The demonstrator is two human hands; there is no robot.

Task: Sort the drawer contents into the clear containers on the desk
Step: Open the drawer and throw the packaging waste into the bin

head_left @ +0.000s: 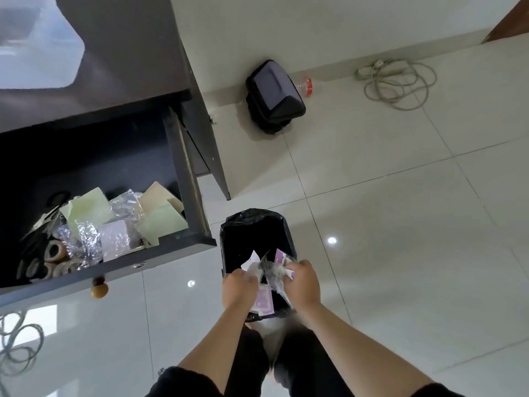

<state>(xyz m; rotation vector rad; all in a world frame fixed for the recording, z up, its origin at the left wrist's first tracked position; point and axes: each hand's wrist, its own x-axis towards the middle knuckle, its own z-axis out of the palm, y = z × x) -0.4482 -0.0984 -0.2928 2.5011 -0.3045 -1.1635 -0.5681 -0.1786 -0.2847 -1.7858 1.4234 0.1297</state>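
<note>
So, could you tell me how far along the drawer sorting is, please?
Nothing visibly sorted yet: the clear container on the desk looks empty. In hand: both hands, left and right, hold wrappers over the bin. Left: papers, foil and tape rolls fill the drawer.

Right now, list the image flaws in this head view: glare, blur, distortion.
Head view: ceiling lights glare off the glossy floor tiles; the clear container on the desk is washed out and soft; a blurred patch sits below the bin; the wide-angle lens bends the drawer and desk edges.
</note>
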